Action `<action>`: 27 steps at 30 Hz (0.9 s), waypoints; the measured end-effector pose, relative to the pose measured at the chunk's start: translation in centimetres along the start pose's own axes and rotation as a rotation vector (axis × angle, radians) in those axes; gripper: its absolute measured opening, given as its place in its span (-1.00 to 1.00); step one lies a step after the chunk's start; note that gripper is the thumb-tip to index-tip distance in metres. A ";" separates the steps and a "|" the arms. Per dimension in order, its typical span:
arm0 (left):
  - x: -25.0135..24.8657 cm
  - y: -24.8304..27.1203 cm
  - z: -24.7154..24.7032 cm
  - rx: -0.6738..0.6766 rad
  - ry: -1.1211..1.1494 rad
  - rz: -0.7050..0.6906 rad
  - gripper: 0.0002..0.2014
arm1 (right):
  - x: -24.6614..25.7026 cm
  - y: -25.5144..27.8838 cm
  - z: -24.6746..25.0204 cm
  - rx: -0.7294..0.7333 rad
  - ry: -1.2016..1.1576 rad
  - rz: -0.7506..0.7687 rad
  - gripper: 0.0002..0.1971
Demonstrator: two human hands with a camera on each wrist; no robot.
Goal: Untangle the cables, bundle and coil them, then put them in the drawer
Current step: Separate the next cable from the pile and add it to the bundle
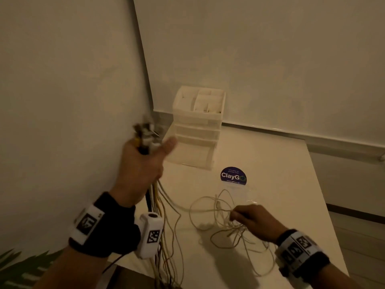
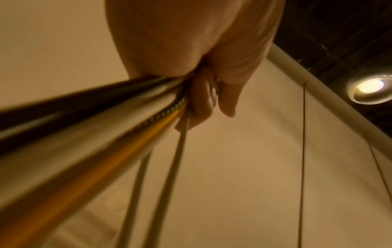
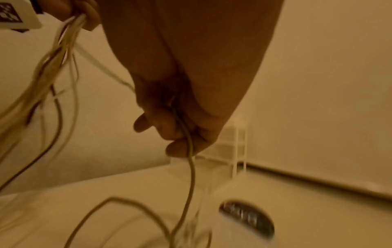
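Observation:
My left hand (image 1: 143, 161) is raised at the left and grips a bundle of cables (image 1: 164, 232) near their plug ends (image 1: 145, 132), which stick up above the fist. The cables are white, yellow and black and hang down past the table's front edge. In the left wrist view the same bundle (image 2: 101, 134) runs out of my curled fingers (image 2: 212, 94). My right hand (image 1: 248, 220) is low over the table and pinches a thin white cable (image 3: 191, 167) out of the loose tangle (image 1: 225, 224) lying there. A white drawer unit (image 1: 198, 130) stands at the back by the wall.
The white table (image 1: 281, 163) carries a round dark blue "ClayGo" sticker (image 1: 233, 175) behind the tangle. Walls close in on the left and the back. The table's right edge drops off to a floor. Green leaves (image 1: 18, 265) show at the bottom left.

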State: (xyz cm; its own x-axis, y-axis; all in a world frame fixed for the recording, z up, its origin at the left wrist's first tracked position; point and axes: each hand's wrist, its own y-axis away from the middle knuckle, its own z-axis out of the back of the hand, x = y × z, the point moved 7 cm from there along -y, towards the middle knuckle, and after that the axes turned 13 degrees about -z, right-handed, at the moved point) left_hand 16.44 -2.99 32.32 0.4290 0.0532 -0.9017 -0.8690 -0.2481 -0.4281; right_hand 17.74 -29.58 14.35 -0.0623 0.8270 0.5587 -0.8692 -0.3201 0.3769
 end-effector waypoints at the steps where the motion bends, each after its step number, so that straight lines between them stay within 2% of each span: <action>1: 0.5 0.9 -1.3 0.086 -0.066 0.011 -0.74 | 1.1 0.0 1.1 -0.015 0.044 0.024 -0.75; 4: 1.8 3.5 -5.3 0.280 -0.176 0.011 -0.93 | 6.4 1.1 4.7 -0.117 -0.007 0.159 -0.75; 6: 2.9 4.3 -7.4 0.360 -0.238 -0.001 -0.91 | 9.3 1.8 6.5 -0.172 -0.082 0.235 -0.74; 11: 4.1 4.0 -7.9 0.271 -0.352 -0.012 -0.91 | 11.0 2.1 7.9 -0.303 -0.060 0.241 -0.79; 13: 4.3 4.0 -7.9 0.314 -0.354 0.011 -0.87 | 11.0 2.4 7.7 -0.318 -0.033 0.247 -0.79; 16: 5.2 4.0 -7.9 0.403 -0.320 0.097 -0.93 | 11.0 2.6 7.1 -0.295 -0.017 0.265 -0.75; 19: 5.1 3.9 -7.9 0.447 -0.294 0.059 -0.87 | 11.0 2.8 6.5 -0.278 -0.049 0.330 -0.64; 22: 3.5 3.3 -7.6 0.363 -0.230 0.014 -0.84 | 9.9 2.0 5.5 -0.266 -0.165 0.343 -0.77; 27: 0.3 0.3 -3.9 0.023 -0.096 -0.041 -0.89 | 3.6 -1.7 1.2 -0.276 -0.216 0.162 -0.84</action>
State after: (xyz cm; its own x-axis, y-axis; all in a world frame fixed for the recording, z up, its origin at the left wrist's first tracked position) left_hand 17.28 -6.82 32.11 0.4400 0.1557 -0.8844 -0.8568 -0.2220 -0.4654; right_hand 19.59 -26.58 16.62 -0.1309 0.6503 0.7483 -0.9577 -0.2780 0.0741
